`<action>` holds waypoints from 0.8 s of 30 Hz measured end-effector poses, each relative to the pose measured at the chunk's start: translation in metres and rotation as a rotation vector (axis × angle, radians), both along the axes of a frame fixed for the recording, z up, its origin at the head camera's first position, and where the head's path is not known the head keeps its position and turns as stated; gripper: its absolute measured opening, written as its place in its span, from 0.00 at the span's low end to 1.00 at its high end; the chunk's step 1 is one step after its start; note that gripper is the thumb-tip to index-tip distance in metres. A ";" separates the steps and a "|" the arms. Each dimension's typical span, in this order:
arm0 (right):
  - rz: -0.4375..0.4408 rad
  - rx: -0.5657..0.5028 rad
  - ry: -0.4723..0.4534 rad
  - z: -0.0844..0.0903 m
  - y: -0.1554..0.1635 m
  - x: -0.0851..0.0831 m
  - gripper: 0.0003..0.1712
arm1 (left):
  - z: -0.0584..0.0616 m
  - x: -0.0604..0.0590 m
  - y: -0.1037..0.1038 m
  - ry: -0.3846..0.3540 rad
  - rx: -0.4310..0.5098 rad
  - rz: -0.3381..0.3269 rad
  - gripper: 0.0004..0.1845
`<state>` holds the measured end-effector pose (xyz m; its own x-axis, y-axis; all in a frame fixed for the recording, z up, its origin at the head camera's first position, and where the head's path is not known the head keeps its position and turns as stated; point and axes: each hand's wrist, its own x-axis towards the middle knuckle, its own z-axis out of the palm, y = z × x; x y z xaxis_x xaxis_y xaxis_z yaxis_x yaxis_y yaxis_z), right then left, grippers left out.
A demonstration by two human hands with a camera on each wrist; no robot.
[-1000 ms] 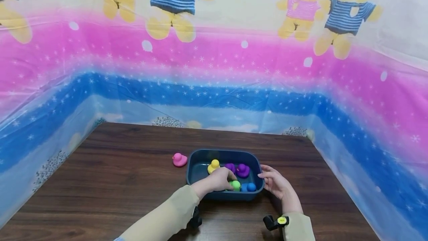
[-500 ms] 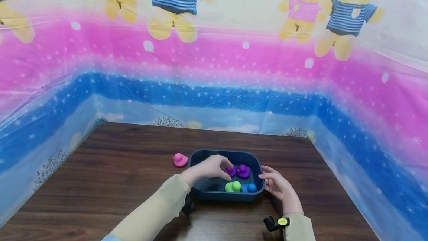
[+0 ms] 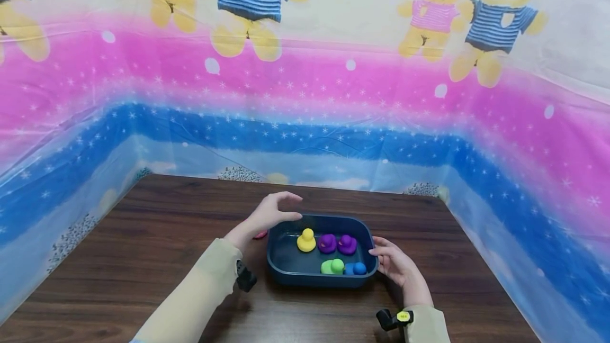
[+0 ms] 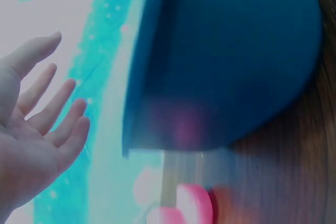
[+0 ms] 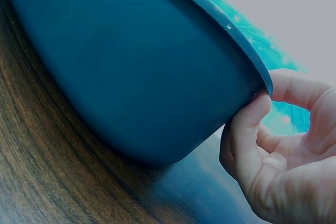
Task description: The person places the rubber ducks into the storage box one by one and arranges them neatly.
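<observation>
A dark blue tub (image 3: 314, 279) stands on the table. Inside sit a yellow rubber duck (image 3: 306, 241), two purple rubber ducks, one (image 3: 327, 244) beside the other (image 3: 347, 245), a green duck (image 3: 332, 267) and a blue duck (image 3: 355, 269) along the near wall. My left hand (image 3: 269, 213) hovers by the tub's far left corner, fingers and thumb spread apart and holding nothing. Under its wrist a pink duck (image 3: 260, 234) lies on the table, mostly hidden; the left wrist view shows part of this pink duck (image 4: 195, 205). My right hand (image 3: 395, 263) pinches the tub's right rim between thumb and fingers.
The dark wooden table (image 3: 143, 258) extends around the tub on all sides. A printed curtain (image 3: 305, 136) with bears hangs behind the table and along both sides.
My left hand rose out of the tub and moved left and away, over its far left corner. The yellow duck shows again; the pink one is now mostly covered. My right hand stays put.
</observation>
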<state>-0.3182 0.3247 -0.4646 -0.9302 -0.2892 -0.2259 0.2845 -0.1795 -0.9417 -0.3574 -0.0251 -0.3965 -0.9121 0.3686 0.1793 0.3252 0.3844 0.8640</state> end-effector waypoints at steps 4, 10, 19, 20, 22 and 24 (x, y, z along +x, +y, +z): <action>0.002 -0.003 0.004 -0.001 0.000 0.000 0.19 | -0.006 -0.003 -0.015 -0.006 0.032 0.078 0.26; 0.009 -0.006 0.012 -0.001 0.000 0.000 0.20 | -0.017 -0.008 -0.038 -0.012 0.096 0.174 0.28; 0.017 -0.007 0.006 -0.001 0.000 -0.001 0.26 | -0.032 -0.006 -0.064 -0.163 0.246 0.235 0.33; 0.015 -0.007 0.005 -0.001 0.000 -0.001 0.25 | -0.034 -0.006 -0.065 -0.173 0.258 0.239 0.33; 0.015 -0.004 -0.001 -0.001 0.000 -0.001 0.25 | -0.036 -0.006 -0.067 -0.192 0.276 0.250 0.34; 0.014 -0.004 -0.006 -0.001 0.000 -0.001 0.25 | -0.041 -0.006 -0.069 -0.212 0.281 0.263 0.34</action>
<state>-0.3187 0.3247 -0.4658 -0.9247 -0.3031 -0.2302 0.2927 -0.1796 -0.9392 -0.3633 -0.0940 -0.4370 -0.9959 0.0828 0.0377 0.0515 0.1712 0.9839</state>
